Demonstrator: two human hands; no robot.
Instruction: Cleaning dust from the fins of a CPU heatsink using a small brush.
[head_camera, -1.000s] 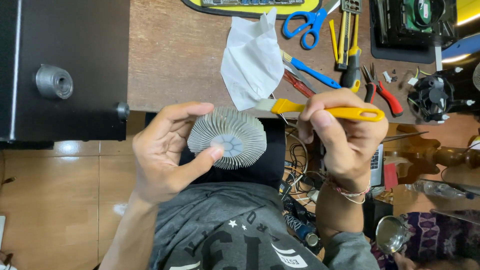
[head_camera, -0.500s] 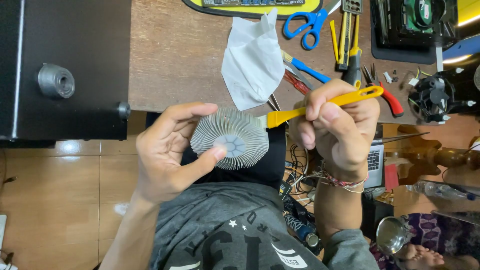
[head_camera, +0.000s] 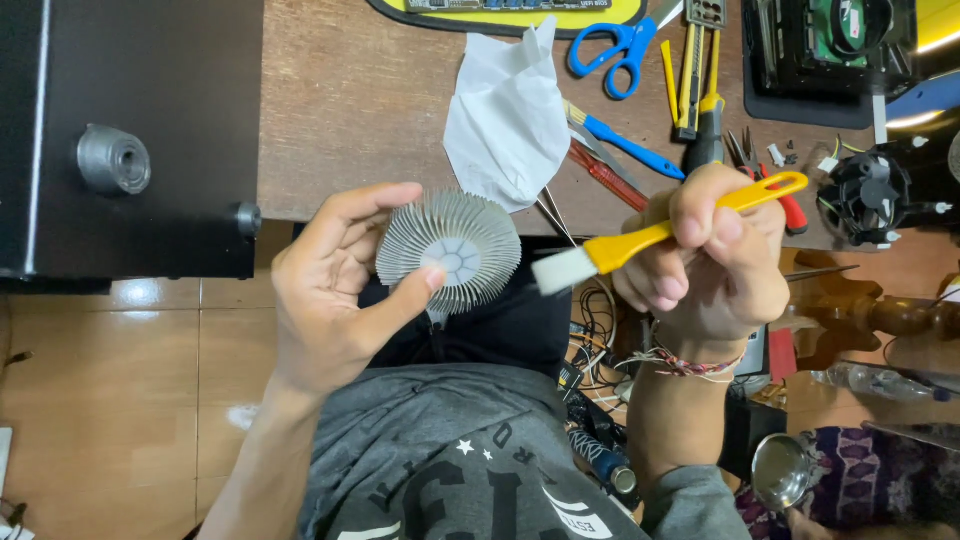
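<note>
The brush has swung round, its pale bristles now just beside the heatsink. Left hand (head_camera: 335, 300) pinches the round finned heatsink (head_camera: 449, 252) above the lap; right hand (head_camera: 715, 255) grips the yellow-handled brush (head_camera: 640, 238). Brushing looks underway, bristles not yet touching the fins.

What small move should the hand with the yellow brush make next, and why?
Probably the right hand should bring the brush a little to the left, until its white bristles meet the fins of the round metal heat sink. The left hand holds the heat sink facing up, and the bristles sit just beside its rim, apparently not touching.
</note>
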